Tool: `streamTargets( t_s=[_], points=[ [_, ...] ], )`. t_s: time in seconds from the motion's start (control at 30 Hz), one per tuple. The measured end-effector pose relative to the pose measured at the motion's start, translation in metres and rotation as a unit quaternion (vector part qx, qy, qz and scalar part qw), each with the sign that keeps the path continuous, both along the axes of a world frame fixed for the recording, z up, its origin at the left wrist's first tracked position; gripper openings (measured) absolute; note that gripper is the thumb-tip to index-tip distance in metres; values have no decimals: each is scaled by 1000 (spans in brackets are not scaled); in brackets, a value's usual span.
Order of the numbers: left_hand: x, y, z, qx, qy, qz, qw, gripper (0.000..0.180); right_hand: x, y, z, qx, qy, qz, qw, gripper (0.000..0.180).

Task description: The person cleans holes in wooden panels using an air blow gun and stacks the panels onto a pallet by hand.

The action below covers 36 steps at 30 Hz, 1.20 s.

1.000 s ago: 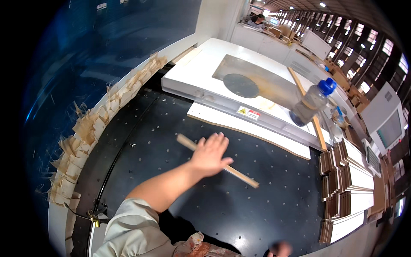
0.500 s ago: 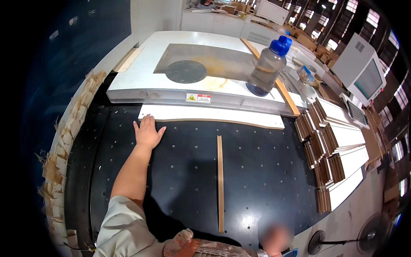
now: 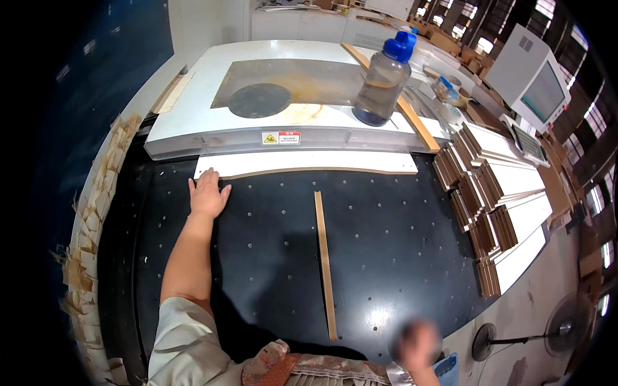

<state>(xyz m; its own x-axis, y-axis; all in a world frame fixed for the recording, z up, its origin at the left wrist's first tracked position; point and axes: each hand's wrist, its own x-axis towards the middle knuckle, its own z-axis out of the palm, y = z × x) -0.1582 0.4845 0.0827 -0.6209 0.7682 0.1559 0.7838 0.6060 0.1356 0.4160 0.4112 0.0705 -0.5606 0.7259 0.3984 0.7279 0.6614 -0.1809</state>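
Observation:
A long white board [image 3: 309,161] with a gently curved near edge lies against the front of the machine, at the far side of the dark table. My left hand [image 3: 208,196] rests at its left end, fingertips on the board and fingers spread. My right hand [image 3: 417,344] is low at the right, near my body. It is blurred, so its fingers and anything in them cannot be made out. Between my hands, a narrow wooden strip [image 3: 325,264] lies lengthwise on the dark table [image 3: 270,225], which is dotted with small round holes.
Stacks of white-faced boards [image 3: 505,186] line the table's right side. On the machine's white top [image 3: 193,119] stand a blue-capped water bottle [image 3: 383,83] and a yellowish wooden bar [image 3: 418,125]. A monitor [image 3: 534,83] is beyond. Ragged paper edging [image 3: 96,219] borders the left; a fan [image 3: 484,342] stands lower right.
The whole view has shifted slightly, with the machine and board now further left and higher. My left hand stays on the board's left end.

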Motion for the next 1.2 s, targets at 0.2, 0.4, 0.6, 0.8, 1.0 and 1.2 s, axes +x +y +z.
streamTargets(
  t_s=[0.2,0.4,0.6,0.8,1.0,1.2],
  points=[
    [14,-19,-3,66,34,-28,997,48,-103,37,47,-68,1,153,986,59],
    [70,-79,-11,89,58,-96,990,51,-173,75,55,9,-175,332,927,23],
    [157,-174,19,45,6,-109,993,57,-163,43,43,-49,-114,371,920,24],
    [132,-161,49,13,-8,-59,998,44,-72,16,44,-180,47,201,962,34],
    [64,-18,11,57,-91,23,994,66,-11,-7,58,-176,89,57,979,32],
    [92,19,-10,47,-122,16,991,52,52,16,59,-22,124,-38,991,27]
  ],
)
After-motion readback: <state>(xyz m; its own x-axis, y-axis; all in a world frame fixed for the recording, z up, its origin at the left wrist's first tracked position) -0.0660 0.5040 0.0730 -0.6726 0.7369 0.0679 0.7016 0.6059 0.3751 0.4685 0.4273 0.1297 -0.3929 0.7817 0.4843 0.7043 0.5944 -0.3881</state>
